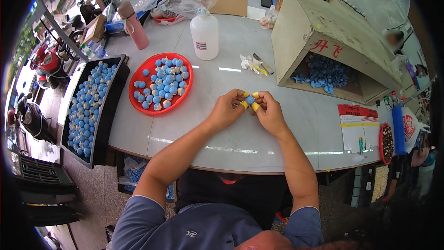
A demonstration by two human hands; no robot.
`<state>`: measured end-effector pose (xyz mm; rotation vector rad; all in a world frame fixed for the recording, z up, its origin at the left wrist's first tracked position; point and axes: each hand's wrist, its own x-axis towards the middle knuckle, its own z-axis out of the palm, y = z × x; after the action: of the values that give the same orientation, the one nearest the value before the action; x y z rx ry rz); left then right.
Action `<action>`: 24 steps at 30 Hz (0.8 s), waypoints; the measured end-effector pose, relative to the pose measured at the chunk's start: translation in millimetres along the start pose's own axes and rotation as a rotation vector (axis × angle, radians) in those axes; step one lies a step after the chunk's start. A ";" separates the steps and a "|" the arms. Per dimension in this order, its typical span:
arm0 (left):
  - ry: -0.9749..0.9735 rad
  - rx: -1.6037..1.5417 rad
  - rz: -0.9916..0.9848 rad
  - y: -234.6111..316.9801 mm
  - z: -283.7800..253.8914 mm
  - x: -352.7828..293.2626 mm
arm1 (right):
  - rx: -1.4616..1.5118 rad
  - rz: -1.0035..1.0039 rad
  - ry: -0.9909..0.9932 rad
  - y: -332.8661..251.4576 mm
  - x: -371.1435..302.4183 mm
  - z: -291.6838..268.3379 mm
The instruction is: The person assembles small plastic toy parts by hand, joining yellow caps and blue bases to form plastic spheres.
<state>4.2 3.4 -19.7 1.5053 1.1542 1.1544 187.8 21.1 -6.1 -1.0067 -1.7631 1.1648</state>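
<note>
Closest in, the person's bare forearms reached over the front edge of the grey table (pixel 222 76), and the two hands met above its middle. The left hand (pixel 225 111) and the right hand (pixel 270 112) had hold of one small blue ball (pixel 250 100) between them: thumb and forefinger of each were drawn nearly together, their yellow-covered tips pinching it from opposite sides, while the other fingers curled, partly hidden. Left of the hands, a round red tray (pixel 144 110) carried many loose balls, blue with pale patches, and beyond its left side a long black tray (pixel 111 99) was heaped with similar ones. To the right lay a red-and-white sheet (pixel 358 120) with a slim green object (pixel 360 145) on it. Farther out, white scraps (pixel 249 63) sat beside a narrow tool (pixel 263 64), near a pale box (pixel 319 32) whose open front showed piled blue pieces (pixel 326 71). A white bottle (pixel 204 39) stood upright behind the red tray, a pink flask (pixel 134 28) to its left, and brown cardboard (pixel 230 3) lay at the back.
</note>
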 end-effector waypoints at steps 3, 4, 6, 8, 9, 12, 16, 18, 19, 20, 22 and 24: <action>-0.015 -0.246 -0.076 -5.8 -0.3 4.6 | 0.067 0.045 -0.001 4.6 2.3 -1.6; -0.035 -0.323 -0.147 3.0 -2.1 3.6 | 0.119 0.068 0.000 6.9 3.0 -1.4; -0.040 -0.396 -0.211 7.8 -5.5 3.6 | 0.173 0.083 -0.012 8.0 4.3 -1.1; -0.083 -0.361 -0.221 8.5 -9.0 3.2 | 0.172 0.070 0.012 6.0 6.2 3.2; -0.072 -0.386 -0.225 9.6 -6.3 1.2 | 0.193 0.084 0.004 2.7 5.6 4.1; -0.042 -0.256 -0.133 -5.5 -0.9 3.6 | 0.234 0.068 -0.024 2.0 3.8 6.8; -0.003 -0.236 -0.166 7.9 -2.0 4.4 | 0.253 0.055 0.000 0.3 -1.0 4.6; 0.110 -0.361 -0.242 14.4 -5.7 4.1 | 0.144 0.093 0.049 7.3 2.9 2.0; 0.154 -0.371 -0.233 17.5 -7.8 3.2 | 0.114 0.095 0.089 9.0 3.6 2.7; 0.161 -0.372 -0.218 20.1 -12.8 4.3 | 0.109 0.080 0.084 10.3 5.1 2.6; 0.306 -0.317 -0.178 24.9 -27.0 3.4 | 0.087 0.097 0.095 11.1 6.2 3.7; 0.320 -0.251 -0.183 46.0 -46.2 3.3 | 0.088 0.085 0.108 15.9 6.1 -0.1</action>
<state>-33.6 3.6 33.5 1.0278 1.2748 1.3881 188.7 30.9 -20.0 -1.0805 -1.5850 1.2074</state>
